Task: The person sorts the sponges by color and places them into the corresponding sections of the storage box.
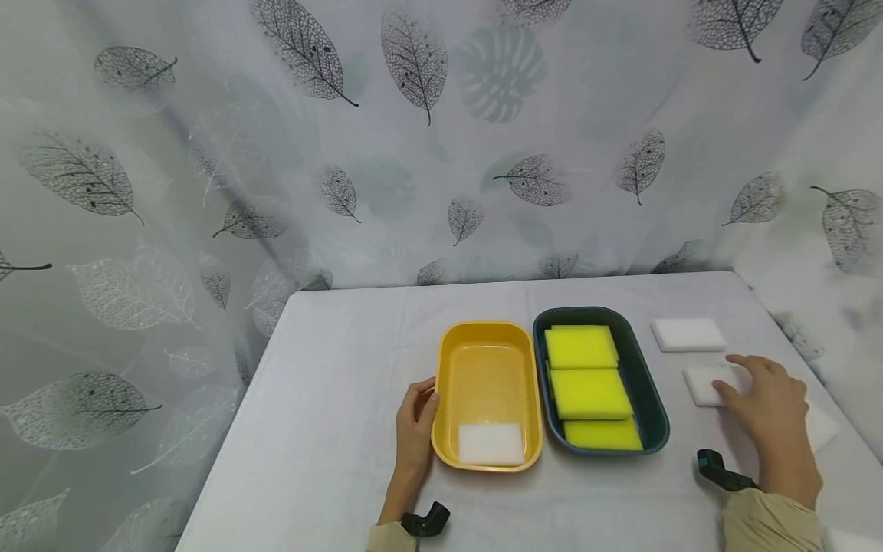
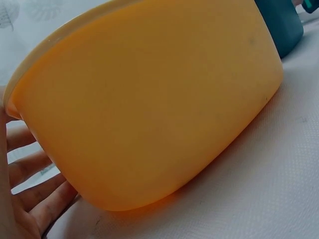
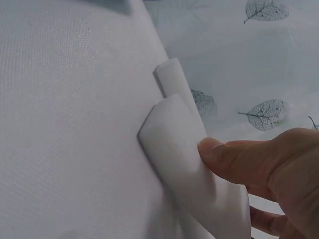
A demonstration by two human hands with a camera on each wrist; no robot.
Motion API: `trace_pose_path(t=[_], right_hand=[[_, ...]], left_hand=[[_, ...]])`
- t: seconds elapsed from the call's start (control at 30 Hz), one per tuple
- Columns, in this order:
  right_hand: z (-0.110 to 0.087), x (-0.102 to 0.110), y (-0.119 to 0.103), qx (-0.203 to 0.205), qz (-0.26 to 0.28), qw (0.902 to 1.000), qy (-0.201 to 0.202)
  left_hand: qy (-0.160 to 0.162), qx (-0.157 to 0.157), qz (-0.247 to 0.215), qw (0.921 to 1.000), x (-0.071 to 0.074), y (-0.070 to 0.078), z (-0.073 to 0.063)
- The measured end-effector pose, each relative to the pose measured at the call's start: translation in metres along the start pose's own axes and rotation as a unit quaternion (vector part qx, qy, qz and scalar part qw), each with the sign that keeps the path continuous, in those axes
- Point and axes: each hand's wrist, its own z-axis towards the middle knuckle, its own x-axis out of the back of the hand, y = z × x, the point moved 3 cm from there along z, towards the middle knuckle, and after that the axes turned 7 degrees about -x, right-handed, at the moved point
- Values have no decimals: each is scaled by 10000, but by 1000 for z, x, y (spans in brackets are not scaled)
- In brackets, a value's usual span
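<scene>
A white sponge block (image 1: 702,386) lies at the right of the table, and my right hand (image 1: 769,399) grips it. In the right wrist view, the thumb (image 3: 214,152) presses on the sponge's edge while the other fingers are partly hidden behind it. My left hand (image 1: 414,429) rests against the left side of a yellow plastic bin (image 1: 486,391), relaxed fingers touching its outer wall under the rim. Another white sponge (image 1: 491,445) lies inside that bin at its near end. Beside it, a dark green bin (image 1: 651,414) holds several yellow sponges (image 1: 592,393).
Behind the right hand's sponge lies another white sponge (image 1: 688,335), and one more (image 1: 821,428) is partly covered by the hand. White cloth (image 1: 331,429) covers the table. A leaf-printed curtain (image 1: 441,169) hangs behind and along both sides.
</scene>
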Motion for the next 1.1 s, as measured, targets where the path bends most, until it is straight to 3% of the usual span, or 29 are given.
trace_pose_path(t=[0.23,0.5,0.87,1.1], right_hand=[[-2,9,1,49,367,9990,269],[-4,20,7,-1016,613,9929,-62],[-8,25,-1,-1506,1212,9811,-56],[-8,27,-4,-1605,1473,9760,-55]], left_hand=[[8,43,66,10000,0,1,0],[-15,86,95,9999,-1,3,-1],[5,21,96,10000,1,1,-1],[5,55,141,9999,0,3,-1]])
